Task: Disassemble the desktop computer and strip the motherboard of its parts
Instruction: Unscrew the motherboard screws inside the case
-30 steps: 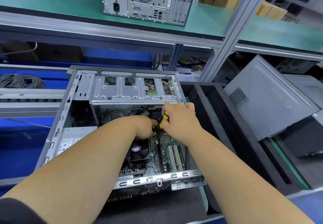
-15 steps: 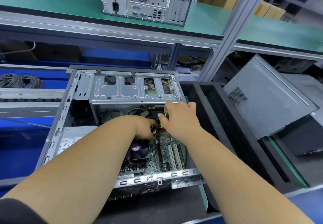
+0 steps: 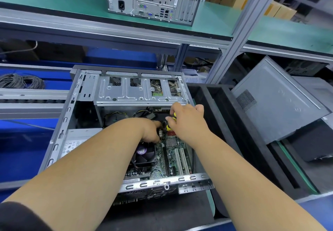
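**Both Hands Inside the Open Case**

The desktop computer (image 3: 126, 122) lay open on its side on the counter, its motherboard (image 3: 173, 158) at the near right. My right hand (image 3: 187, 122) had its grip curled round a yellow-and-black screwdriver (image 3: 169, 127) above the board. My left hand (image 3: 151, 131) reached in beside it, just beyond the black fan (image 3: 145, 154); I could not tell its grip, the fingers being hidden.

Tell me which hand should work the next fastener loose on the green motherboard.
Right, probably. The right hand already grips the yellow-and-black-handled screwdriver above the green motherboard; the left hand holds no tool, its fingers down among the black cables beside the black cooler fan.
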